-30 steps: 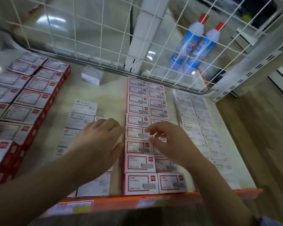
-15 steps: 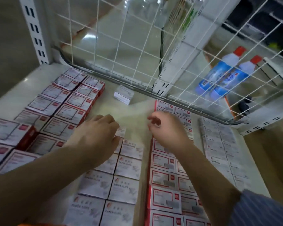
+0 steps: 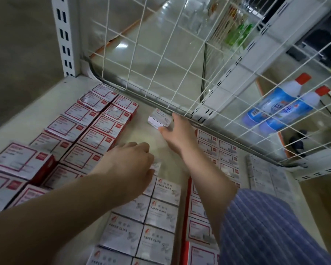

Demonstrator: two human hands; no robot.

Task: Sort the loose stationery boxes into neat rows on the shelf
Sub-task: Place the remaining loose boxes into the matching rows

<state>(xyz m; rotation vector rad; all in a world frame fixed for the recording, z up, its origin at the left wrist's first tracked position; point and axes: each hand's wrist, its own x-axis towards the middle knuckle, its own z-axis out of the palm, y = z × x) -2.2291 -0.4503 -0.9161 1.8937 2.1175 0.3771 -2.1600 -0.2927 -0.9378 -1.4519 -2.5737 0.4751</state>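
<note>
A lone white paper-clip box (image 3: 159,118) lies at the back of the shelf (image 3: 46,109), close to the wire grid. My right hand (image 3: 177,131) reaches it, thumb and fingers closing on its right end. Two rows of white paper-clip boxes (image 3: 157,213) run down the middle. My left hand (image 3: 131,165) rests on the far end of those rows, fingers curled down over a box there. Red-and-white boxes (image 3: 96,129) fill the left side in rows, and smaller red-bordered boxes (image 3: 222,152) line up to the right of my right arm.
A white wire grid (image 3: 170,60) closes the shelf's back. Behind it lie two blue bottles (image 3: 279,108) with red caps. A slotted upright post (image 3: 65,35) stands at the back left. Pale staple boxes (image 3: 266,175) form rows at the far right.
My right hand has reached forward from the red-bordered rows to the lone white box at the back. My left hand stayed on the paper-clip rows. The view has tilted up and nearer.
</note>
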